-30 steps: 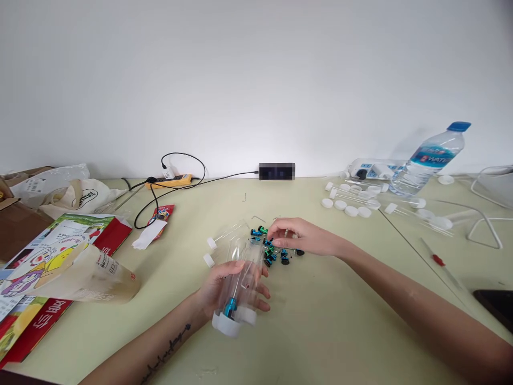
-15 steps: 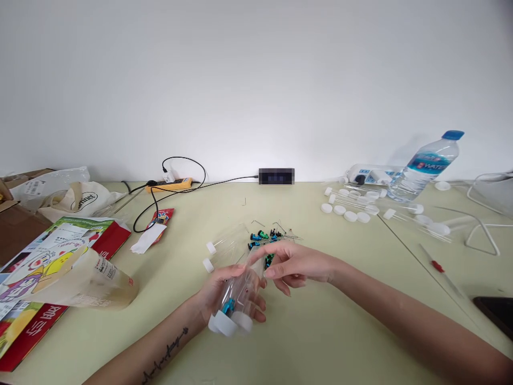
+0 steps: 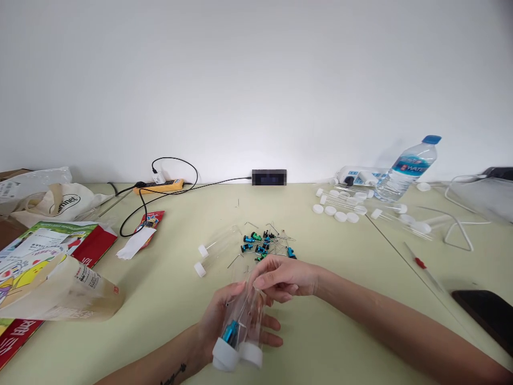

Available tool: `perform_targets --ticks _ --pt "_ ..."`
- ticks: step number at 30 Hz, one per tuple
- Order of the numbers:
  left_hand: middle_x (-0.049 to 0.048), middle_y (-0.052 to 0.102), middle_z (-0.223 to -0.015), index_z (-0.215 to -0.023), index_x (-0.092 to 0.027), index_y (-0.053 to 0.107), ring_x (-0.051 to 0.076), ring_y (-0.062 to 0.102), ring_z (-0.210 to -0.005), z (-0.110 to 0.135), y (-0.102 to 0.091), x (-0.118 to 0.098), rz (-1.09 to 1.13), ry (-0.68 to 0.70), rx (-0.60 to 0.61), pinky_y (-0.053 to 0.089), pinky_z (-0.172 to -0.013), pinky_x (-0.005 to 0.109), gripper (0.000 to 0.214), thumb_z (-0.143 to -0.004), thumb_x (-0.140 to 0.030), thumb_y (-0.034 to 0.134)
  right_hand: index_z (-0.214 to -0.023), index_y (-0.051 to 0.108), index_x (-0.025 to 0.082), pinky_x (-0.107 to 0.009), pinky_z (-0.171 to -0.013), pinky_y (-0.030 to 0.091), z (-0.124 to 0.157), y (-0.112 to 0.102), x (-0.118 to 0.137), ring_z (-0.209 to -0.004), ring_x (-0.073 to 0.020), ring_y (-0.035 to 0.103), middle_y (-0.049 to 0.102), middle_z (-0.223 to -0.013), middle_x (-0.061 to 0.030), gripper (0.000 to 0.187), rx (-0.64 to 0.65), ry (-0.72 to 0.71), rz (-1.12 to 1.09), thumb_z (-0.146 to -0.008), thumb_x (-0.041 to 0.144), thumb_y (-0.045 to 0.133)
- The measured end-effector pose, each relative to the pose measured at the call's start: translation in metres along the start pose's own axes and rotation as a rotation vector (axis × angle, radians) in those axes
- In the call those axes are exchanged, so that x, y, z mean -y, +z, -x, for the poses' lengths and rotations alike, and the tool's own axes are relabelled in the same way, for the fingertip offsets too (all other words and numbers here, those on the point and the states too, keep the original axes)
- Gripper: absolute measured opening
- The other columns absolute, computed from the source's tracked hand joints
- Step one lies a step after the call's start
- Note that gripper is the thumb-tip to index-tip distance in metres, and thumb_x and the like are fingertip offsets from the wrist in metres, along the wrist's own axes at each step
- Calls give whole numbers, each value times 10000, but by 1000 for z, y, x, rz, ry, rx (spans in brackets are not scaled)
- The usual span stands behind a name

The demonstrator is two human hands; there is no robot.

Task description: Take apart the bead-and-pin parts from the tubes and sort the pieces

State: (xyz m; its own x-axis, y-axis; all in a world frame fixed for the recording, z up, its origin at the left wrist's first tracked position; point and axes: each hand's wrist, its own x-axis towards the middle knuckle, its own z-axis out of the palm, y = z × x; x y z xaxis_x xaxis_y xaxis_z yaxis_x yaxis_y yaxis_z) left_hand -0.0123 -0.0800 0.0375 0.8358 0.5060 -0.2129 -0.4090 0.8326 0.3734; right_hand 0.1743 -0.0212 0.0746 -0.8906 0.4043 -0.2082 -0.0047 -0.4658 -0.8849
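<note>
Surface (image 3: pixel 168 289): pale green. Left grip (image 3: pixel 213 315): closed around two clear tubes (image 3: pixel 255 327), white caps (image 3: pixel 225 354) at the lower ends. Right grip (image 3: pixel 286 278): at the tubes' upper ends; whether closed on anything, cannot tell. Blue fitting (image 3: pixel 230 331): inside one held tube, near its cap.
</note>
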Motion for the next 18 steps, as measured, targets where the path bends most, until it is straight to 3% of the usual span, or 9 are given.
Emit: perform_targets --ticks 3,6,9,12,15,18 --pt "136 636 -800 -751 -62 663 314 616 -916 1 2 7 8 -5 58 402 -885 509 424 -798 -445 488 -951 651 64 -150 -270 185 2 0 1 -269 -13 280 536 -451 43 273 185 70 42 -888 309 549" --pt "146 642 -879 -812 -72 667 318 613 -938 3 4 6 10 -2 97 390 -893 521 421 -812 -447 476 -955 625 84 -154 -255 179 3 2 2 -344 -46 421 587 -560 9 274 174 39 34 -851 336 595" --pt "147 628 -945 -822 -82 670 320 605 -953 3 4 1 8 17 124 387 -896 520 438 -823 -466 461 -949 563 151 -150 -276 182 2 -1 4 -325 -37 353 550 -529 39 297 44 -46 9 -868 436 550" --pt "140 584 -1070 -773 -81 676 314 602 -938 0 3 2 40 64 134 397 -893 525 464 -827 -486 454 -841 505 184 -157 -312 136 1 -10 9 -333 -28 238 459 -479 73 362 -251 -149 96 -885 539 451" --pt "136 591 -1040 -796 -78 683 310 605 -935 -4 1 8 126 100 39 400 -905 524 500 -850 -502 424 -742 482 179 -166 -347 112 3 -26 16 -394 -37 271 422 -514 68 373 -509 -219 203 -850 535 496" --pt "129 618 -970 -772 -97 684 306 616 -919 -7 -1 11 217 150 -82 399 -913 513 486 -856 -502 429 -738 532 165 -166 -365 140 8 -46 20 -432 -43 312 443 -544 55 318 -617 -200 258 -826 471 535"
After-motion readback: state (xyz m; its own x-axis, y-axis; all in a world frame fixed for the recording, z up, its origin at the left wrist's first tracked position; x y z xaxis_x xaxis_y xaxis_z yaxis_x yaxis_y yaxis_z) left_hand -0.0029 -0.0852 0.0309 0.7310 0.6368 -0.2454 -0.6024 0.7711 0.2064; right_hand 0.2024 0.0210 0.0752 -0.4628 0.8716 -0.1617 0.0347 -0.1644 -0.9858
